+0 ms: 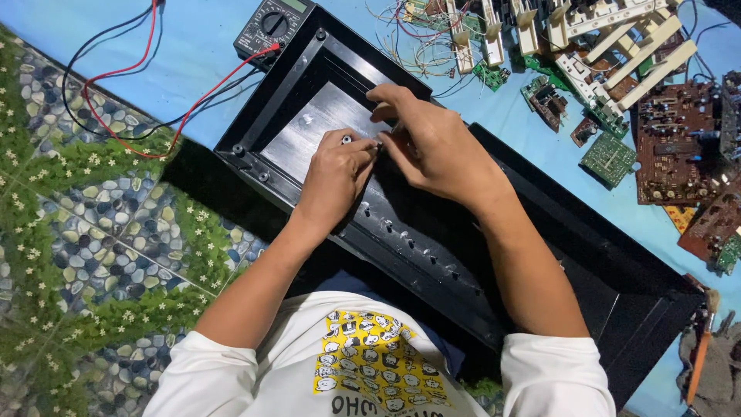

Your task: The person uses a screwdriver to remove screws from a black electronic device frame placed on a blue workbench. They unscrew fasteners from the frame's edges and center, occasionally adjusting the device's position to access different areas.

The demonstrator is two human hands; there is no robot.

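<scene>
Both hands meet on the metal plate (309,127) inside the open casing (540,232), left hand (336,177) before right hand (432,143). A multimeter (272,25) lies behind the casing; circuit boards (675,139) lie to its right.

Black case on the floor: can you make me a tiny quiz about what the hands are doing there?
1. True or false: both hands, left hand and right hand, meet over the black case.
2. What colour is the cloth under the multimeter?
3. The circuit boards lie on which side of the picture: A left, B right?

Key: 1 true. 2 blue. 3 B.
</scene>
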